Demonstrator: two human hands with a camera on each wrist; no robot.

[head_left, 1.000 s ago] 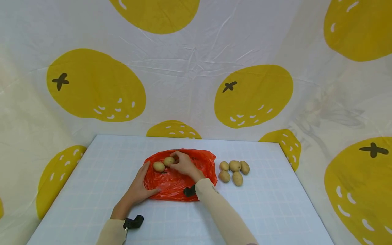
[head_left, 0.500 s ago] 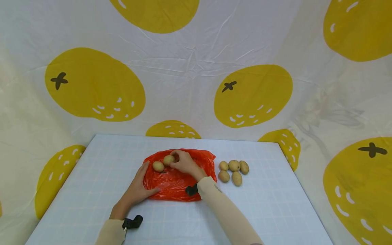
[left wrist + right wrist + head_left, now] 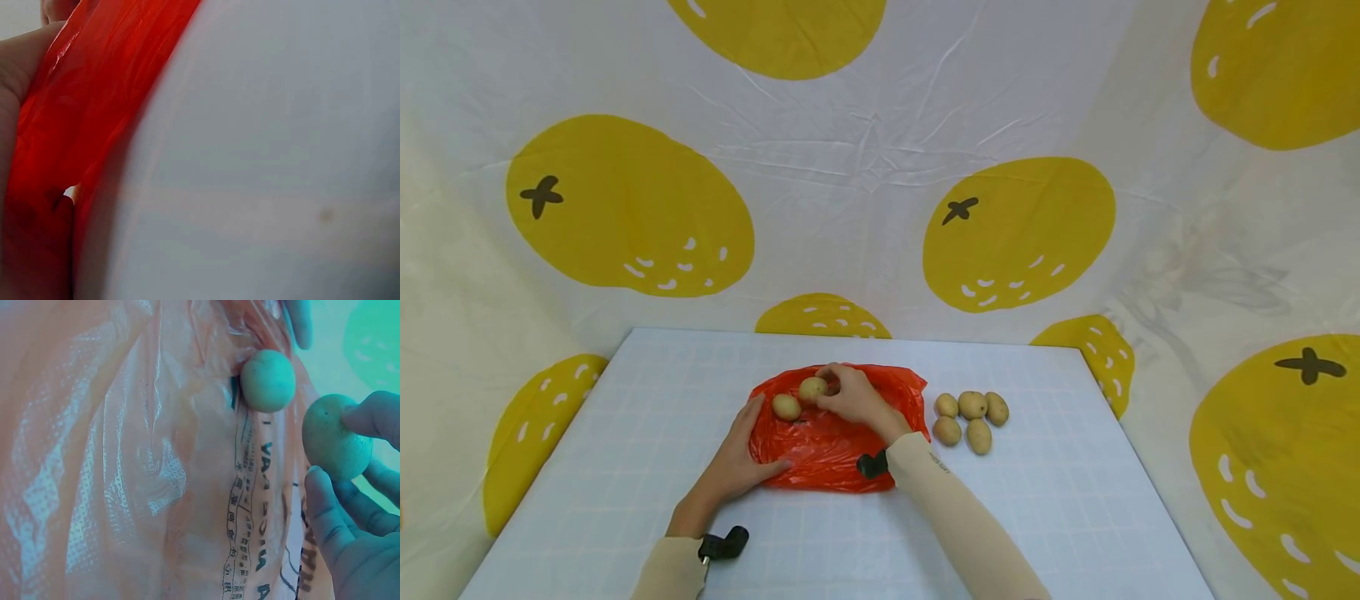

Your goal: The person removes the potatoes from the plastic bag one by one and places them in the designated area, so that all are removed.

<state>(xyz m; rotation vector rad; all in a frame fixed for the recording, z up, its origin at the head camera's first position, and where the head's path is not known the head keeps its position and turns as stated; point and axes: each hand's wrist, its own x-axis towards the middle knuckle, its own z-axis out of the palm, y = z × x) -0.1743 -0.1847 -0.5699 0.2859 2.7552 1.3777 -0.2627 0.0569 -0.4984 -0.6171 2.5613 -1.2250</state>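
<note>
My right hand (image 3: 853, 398) pinches a pale potato (image 3: 812, 389) between thumb and fingers, over the red plastic bag (image 3: 835, 454). In the right wrist view the potato (image 3: 334, 437) shows plainly in its fingertips. A second potato (image 3: 787, 407) lies on the bag just to the left, close by the held one. At the bag's left end rests my left hand (image 3: 737, 458), thumb and fingers spread along its edge. The left wrist view shows the bag (image 3: 106, 81) against that hand, with part of its fingers hidden.
Several potatoes (image 3: 972, 406) sit in a small group right of the bag. A pale checked cloth (image 3: 1060, 500) covers the table. Behind it hangs a white sheet (image 3: 850, 233) with large yellow fruit prints.
The right hand has shifted the pinched potato slightly away from me, widening its gap from the other potato a little. The left hand stays at the bag's edge.
</note>
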